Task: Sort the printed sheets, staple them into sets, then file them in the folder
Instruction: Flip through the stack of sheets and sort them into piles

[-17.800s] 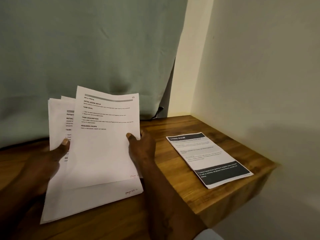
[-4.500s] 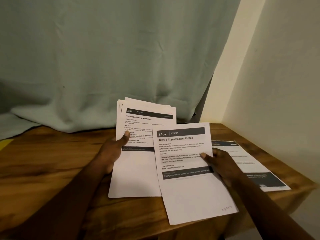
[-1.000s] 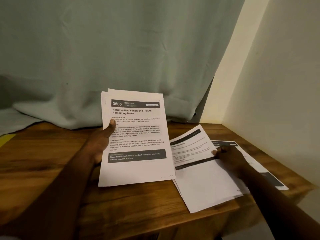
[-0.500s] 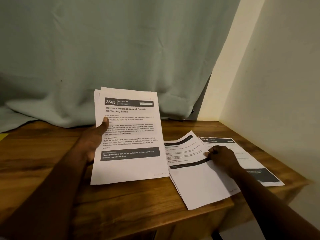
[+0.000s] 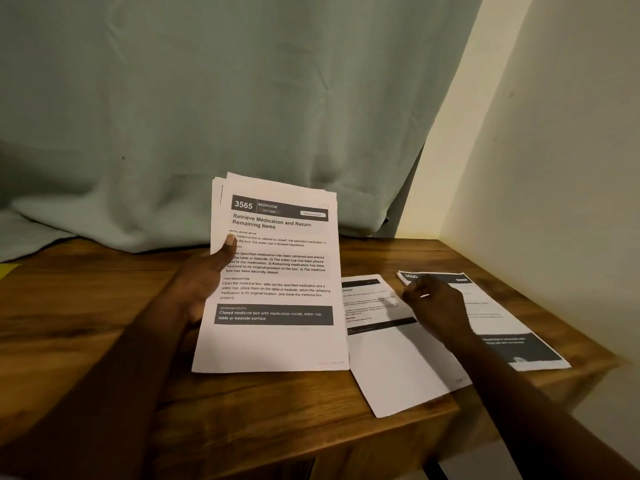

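Observation:
My left hand (image 5: 201, 282) holds a stack of printed sheets (image 5: 277, 341) tilted up over the table, thumb on the front page. That top page is headed "3565 Bedroom, Retrieve Medication and Return Remaining Items". A small pile of sheets (image 5: 391, 368) lies flat to its right, its near corner past the table's front edge. Further right, beside the wall, lies another pile (image 5: 502, 327) with dark bands. My right hand (image 5: 436, 306) sits over the gap between the two flat piles with fingers loosely curled and holds nothing.
The wooden table (image 5: 86, 306) ends in a corner at the right, against a cream wall (image 5: 554, 168). A pale green curtain (image 5: 207, 116) hangs behind and drapes onto the table's back edge. Something yellow (image 5: 7, 270) shows at the far left edge.
My right hand has lifted off the sheet it laid on the middle pile and drifted slightly right. My left hand still holds the stack, a little higher.

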